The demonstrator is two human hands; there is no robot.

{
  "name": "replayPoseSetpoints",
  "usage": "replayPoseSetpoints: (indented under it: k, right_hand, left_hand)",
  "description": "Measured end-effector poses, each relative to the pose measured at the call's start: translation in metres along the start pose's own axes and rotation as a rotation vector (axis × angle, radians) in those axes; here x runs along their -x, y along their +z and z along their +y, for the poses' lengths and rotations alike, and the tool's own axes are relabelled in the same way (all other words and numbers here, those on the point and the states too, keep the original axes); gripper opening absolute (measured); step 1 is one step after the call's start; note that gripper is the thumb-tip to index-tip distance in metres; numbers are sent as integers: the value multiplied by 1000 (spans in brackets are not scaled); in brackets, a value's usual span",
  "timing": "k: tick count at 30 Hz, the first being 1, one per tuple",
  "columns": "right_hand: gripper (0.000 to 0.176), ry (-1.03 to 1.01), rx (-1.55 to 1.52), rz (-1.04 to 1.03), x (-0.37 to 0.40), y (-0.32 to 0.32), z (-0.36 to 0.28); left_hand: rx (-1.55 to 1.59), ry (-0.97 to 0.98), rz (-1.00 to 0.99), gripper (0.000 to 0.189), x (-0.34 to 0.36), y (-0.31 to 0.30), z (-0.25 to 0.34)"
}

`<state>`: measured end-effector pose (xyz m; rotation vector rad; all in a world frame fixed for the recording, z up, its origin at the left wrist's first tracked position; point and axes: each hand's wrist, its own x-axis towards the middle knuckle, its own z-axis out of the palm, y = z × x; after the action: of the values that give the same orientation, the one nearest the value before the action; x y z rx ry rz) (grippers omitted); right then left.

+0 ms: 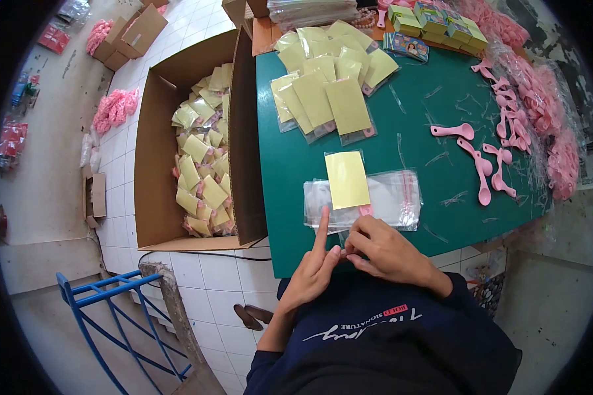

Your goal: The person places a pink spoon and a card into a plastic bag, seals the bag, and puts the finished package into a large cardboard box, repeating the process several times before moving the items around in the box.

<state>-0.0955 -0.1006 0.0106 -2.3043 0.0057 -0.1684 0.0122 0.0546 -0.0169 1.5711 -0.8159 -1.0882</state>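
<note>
Clear plastic bag lies flat at the near edge of the green counter, with a yellow card lying on it. My left grip presses one straight finger down on the bag, the other fingers curled. My right grip pinches the bag's near edge. I judge the bag light, limp and slippery, best taken at a corner. The card shows no print. The only writing I can read is "SIGNATURE", upside down on the dark shirt.
</note>
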Motion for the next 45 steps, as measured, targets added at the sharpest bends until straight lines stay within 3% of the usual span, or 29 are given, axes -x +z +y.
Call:
replayPoseSetpoints:
  k: [4,8,11,12,14,16,17,19,21,24,25,27,28,31,32,35,39,45]
  right_hand:
    - [19,-45,110,-5,0,1,-1]
    - [17,-183,261,-10,3,8,3]
    - [15,-274,-65,-175,2,-5,10]
    - [13,-232,-256,-320,2,-22,8]
    - [13,-294,-516,-375,-5,-65,23]
    - [9,-287,-350,-180,-4,-138,66]
    - [13,-218,1,118,14,-166,117]
    - [22,229,697,579,49,-220,216]
    - [30,778,771,416,80,-230,226]
    - [59,328,448,326,30,-141,96]
    - [63,115,300,132,19,-112,65]
    - [58,223,11,-72,15,-62,22]
    - [45,136,88,29,12,-41,16]
    - [29,79,-10,221,20,-11,24]
    - [17,106,-15,296,22,-10,23]
    - [17,150,-178,306,27,-10,20]
    - [17,282,-266,251,34,-11,19]
    - [9,537,-796,346,38,2,14]
  left_hand:
    - [-29,46,31,63,-8,0,1]
    - [104,-27,94,66,-21,6,-10]
    - [67,-69,185,66,-25,10,-13]
    - [170,-73,167,64,-27,12,-11]
    - [370,-85,135,58,-28,11,-3]
    - [446,-85,35,50,-28,10,0]
    - [484,-85,-17,47,-27,8,0]
    - [388,-83,-79,39,-24,3,-5]
    - [335,-92,-87,34,-24,0,-5]
    - [362,-142,-58,31,-22,1,-2]
    - [392,-146,-68,31,-22,0,3]
    - [447,-153,-92,30,-21,-3,13]
    - [472,-159,-103,31,-17,-4,17]
    - [578,-195,-137,28,-10,-12,17]
    - [626,-212,-145,27,-7,-12,16]
    - [259,-21,15,23,-9,-4,6]
    - [-14,-41,71,13,-10,3,3]
    - [116,-42,194,11,-7,15,0]
